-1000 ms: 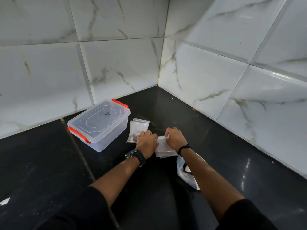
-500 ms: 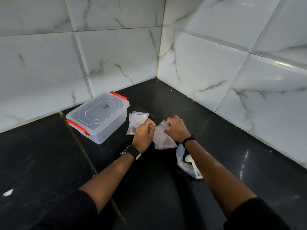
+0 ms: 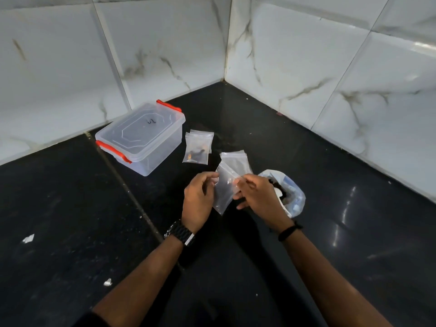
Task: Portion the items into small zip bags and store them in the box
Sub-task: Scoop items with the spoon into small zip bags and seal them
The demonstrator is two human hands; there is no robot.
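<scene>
Step in hand looks like opening an empty zip bag (image 3: 223,190) to take the next portion; it is held up over the black counter (image 3: 70,208), both hands at its top edge. Left hand (image 3: 198,199) curled, fingertips pinching the bag's left top corner. Right hand (image 3: 256,197) pinching the right side of the mouth, other fingers loosely bent below. Can't tell if the seal is parted yet. Next move likely needs the mouth pulled apart, then one hand freed to reach the source bag (image 3: 286,192) with dark items, just right of the right hand. Spare empty bags (image 3: 236,159) lie just behind the hands. Filled bags (image 3: 197,148) lie between them and the box (image 3: 141,138), lid on, orange clips down, so it needs unlatching before storing.
</scene>
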